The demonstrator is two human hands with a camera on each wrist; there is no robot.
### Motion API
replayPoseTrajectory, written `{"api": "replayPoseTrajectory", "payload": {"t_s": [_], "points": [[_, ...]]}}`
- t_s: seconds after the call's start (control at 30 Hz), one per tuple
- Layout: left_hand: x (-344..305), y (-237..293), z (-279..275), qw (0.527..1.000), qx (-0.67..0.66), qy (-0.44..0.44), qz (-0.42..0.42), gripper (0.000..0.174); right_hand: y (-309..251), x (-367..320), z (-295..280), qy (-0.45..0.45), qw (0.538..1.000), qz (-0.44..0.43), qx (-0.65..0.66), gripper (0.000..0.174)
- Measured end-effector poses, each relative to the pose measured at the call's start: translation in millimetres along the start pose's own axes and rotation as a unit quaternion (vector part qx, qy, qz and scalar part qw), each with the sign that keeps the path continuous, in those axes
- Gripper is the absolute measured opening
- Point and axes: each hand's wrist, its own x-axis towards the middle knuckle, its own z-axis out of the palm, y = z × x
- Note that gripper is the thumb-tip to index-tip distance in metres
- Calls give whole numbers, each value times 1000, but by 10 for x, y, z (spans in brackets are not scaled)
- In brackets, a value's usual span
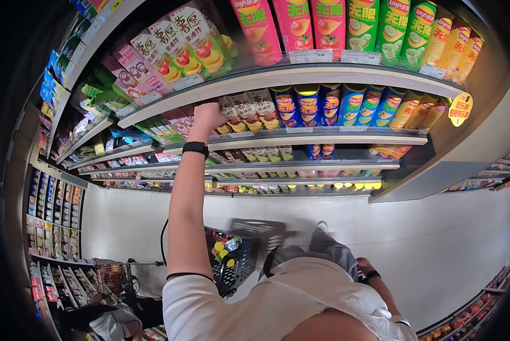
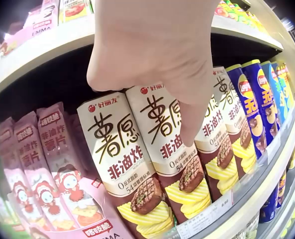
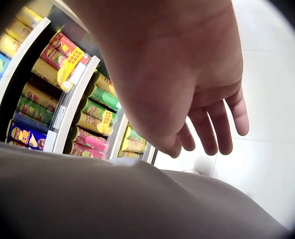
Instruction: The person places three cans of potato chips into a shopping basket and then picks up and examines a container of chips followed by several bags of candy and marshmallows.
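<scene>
On a shelf stands a row of white-and-brown potato chip boxes with steak and chip pictures. My left hand [image 1: 208, 116] is at the left part of this row. In the left wrist view, the left hand [image 2: 152, 50] grips the top of the second chip box [image 2: 172, 149], one digit down its front near the right edge. The other fingers are hidden behind the hand at the top. Another chip box [image 2: 120, 164] stands directly left of it. My right hand [image 3: 187, 84] hangs low beside my grey trousers [image 3: 112, 194], fingers loosely bent, holding nothing.
Pink snack packs [image 2: 57, 164] stand left of the boxes, blue chip canisters [image 1: 309, 105] to the right. A shelf board [image 1: 300, 75] with taller packs runs above. A black basket [image 1: 240, 261] with yellow-capped goods is below my left arm. Another person [image 1: 115, 324] is at the lower left.
</scene>
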Motion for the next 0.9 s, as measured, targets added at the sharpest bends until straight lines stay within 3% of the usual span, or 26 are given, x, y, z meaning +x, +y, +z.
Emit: {"api": "replayPoseTrajectory", "payload": {"t_s": [0.07, 0.1, 0.2, 0.23, 0.3, 0.37, 0.43, 0.53, 0.57, 0.63, 0.67, 0.77, 0.8, 0.83, 0.9], "points": [[-65, -39, 66, 992, -10, 110, 67, 59, -133, 133, -78, 12, 998, -17, -51, 32], [-83, -73, 77, 992, -8, 108, 67, 59, -264, 151, -115, 19, 997, -17, -74, 33], [-343, -181, 66, 963, -48, 226, 138, 58, -410, 523, -169, 20, 996, -28, -82, 33], [-442, -174, -19, 963, -51, 227, 136, 58, -586, 417, -121, 36, 995, -48, -81, 33], [-598, -169, -183, 927, -172, 252, 218, 59, -929, 309, 45, 68, 989, -87, -93, 34], [-790, -223, -236, 923, -203, 244, 217, 65, -1231, 175, 273, 71, 985, -153, -43, 35], [-1064, -257, -376, 866, -402, 253, 159, 63, -1635, -136, 617, 51, 977, -204, 21, 35], [-1477, -315, -688, 771, -600, 194, 84, 62, -2334, -730, 1182, -10, 947, -321, 16, 36], [-1520, -371, -682, 751, -627, 195, 75, 59, -2615, -1089, 1406, -47, 929, -367, 17, 36], [-1631, -406, -673, 696, -710, 95, 43, 49, -3075, -1702, 1848, -123, 902, -411, 49, 41], [-1698, -376, -658, 676, -736, 40, 16, 41, -3235, -1971, 2042, -206, 871, -433, 108, 48], [-1823, -298, -451, 598, -796, -94, 33, 34, -3464, -2410, 2561, -450, 737, -373, 340, 85], [-1839, -260, -307, 576, -811, -93, 53, 34, -3476, -2591, 2672, -513, 689, -327, 395, 90], [-1942, -192, -333, 566, -816, -110, 44, 36, -3431, -2607, 2741, -506, 692, -325, 398, 90], [-2065, -140, -237, 542, -828, -137, 44, 36, -3335, -2620, 2856, -619, 610, -298, 394, 74]]}}
